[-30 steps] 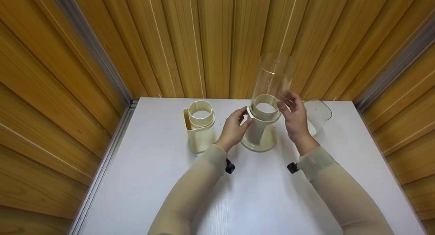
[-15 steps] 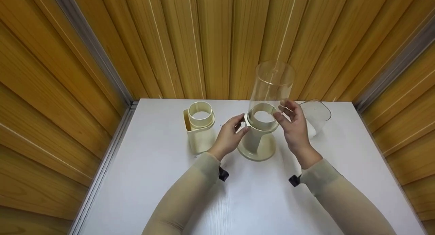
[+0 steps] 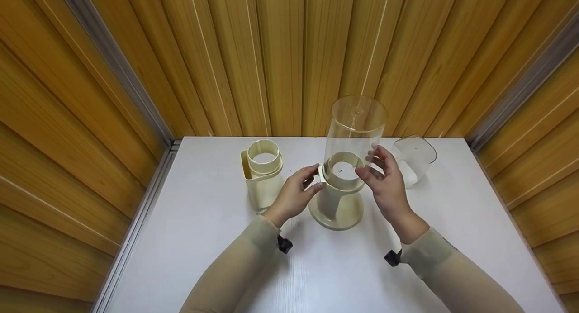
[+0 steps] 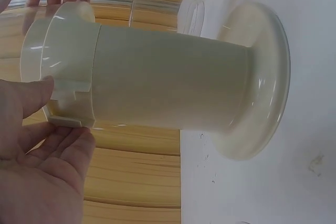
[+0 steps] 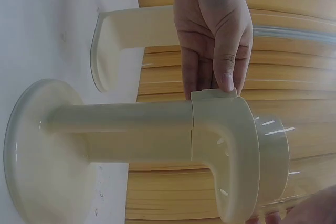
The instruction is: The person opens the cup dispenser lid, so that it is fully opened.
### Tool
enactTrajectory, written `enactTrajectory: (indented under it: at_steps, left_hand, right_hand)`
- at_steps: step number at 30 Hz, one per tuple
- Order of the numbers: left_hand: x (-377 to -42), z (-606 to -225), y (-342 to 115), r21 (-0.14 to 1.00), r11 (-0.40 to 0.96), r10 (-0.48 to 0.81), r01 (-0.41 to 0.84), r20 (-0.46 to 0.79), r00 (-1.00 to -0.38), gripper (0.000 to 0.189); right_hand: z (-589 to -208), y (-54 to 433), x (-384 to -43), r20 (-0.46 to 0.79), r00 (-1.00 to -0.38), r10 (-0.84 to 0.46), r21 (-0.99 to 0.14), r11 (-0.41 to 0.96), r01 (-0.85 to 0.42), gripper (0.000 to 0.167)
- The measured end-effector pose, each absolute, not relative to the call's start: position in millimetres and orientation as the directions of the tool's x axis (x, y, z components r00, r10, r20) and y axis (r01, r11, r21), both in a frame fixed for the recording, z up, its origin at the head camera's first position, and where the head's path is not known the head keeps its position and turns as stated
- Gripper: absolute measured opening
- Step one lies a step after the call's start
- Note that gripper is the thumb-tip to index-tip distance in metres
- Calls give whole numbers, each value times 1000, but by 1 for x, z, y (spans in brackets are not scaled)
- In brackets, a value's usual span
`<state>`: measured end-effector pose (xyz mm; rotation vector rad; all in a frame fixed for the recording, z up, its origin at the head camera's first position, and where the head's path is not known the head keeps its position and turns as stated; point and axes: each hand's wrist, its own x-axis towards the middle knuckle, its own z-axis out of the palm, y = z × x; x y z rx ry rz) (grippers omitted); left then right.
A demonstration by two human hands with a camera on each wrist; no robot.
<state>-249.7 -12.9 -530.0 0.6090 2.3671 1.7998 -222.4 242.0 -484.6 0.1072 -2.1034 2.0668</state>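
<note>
A cream plastic stand [image 3: 334, 200] with a round base stands upright in front of me. A clear cylinder [image 3: 355, 136] rises from its upper ring. My left hand [image 3: 294, 193] pinches a small tab on the ring's left side between thumb and fingers, as the left wrist view also shows the tab [image 4: 71, 86] up close. On the opposite side my right hand [image 3: 386, 186] holds the lower part of the clear cylinder, thumb in front and fingers bent around the side. Only part of the right hand [image 5: 310, 208] shows at the corner of the right wrist view.
Left of the stand is a cream holder [image 3: 264, 193] with a round collar and a side pocket. A clear container [image 3: 417, 157] with a white part lies behind my right hand. Wood-patterned walls [image 3: 280, 59] enclose the white table [image 3: 203, 240].
Both hands have moved toward me together with the stand and clear cylinder, slightly to the left. Their hold looks the same. The cream holder has stayed in place; the view has tilted slightly.
</note>
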Motion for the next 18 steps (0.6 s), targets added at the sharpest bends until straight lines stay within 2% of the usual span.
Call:
enactTrajectory:
  at_steps: [10, 18]
  left_hand:
    - [-242, -532, -25, 951, 205, 416, 233, 131, -900, 61]
    - [-238, -531, -31, 953, 220, 437, 208, 95, -895, 63]
  right_hand:
    - [-487, 237, -206, 238, -969, 64, -968, 99, -231, 77]
    - [-487, 232, -196, 221, -970, 99, -973, 97, -211, 80]
